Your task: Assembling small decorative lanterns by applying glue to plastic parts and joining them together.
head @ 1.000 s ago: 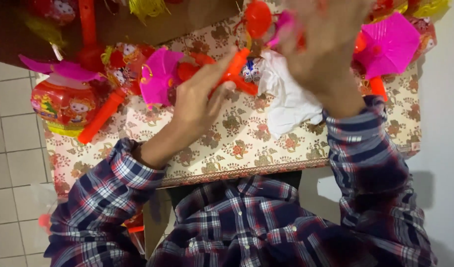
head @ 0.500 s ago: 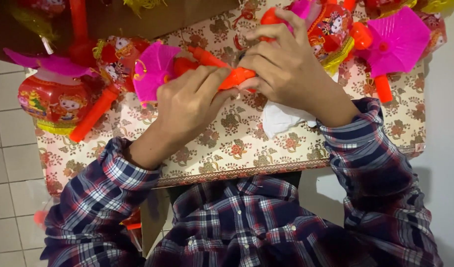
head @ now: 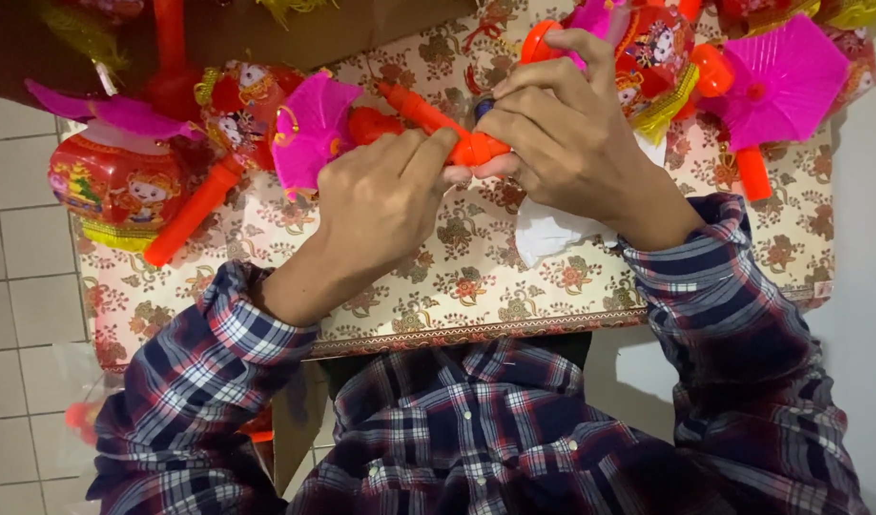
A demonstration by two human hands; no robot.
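Both hands clamp the orange handle (head: 457,133) of a toy lantern above the floral tablecloth (head: 457,277).

Left hand (head: 381,205) wraps the shaft; right hand (head: 571,133) pinches its end, where a dark part shows. Seemingly a fitting step; the next move calls for a steady twist. Glossy orange plastic, slim, lying toward a pink fan (head: 309,129); white cloth (head: 552,234) sits beneath.

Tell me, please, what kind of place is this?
Probably a small home or workshop table for assembling toy lanterns. A floral tablecloth is crowded with red lanterns and pink fans, and both hands grip an orange handle.
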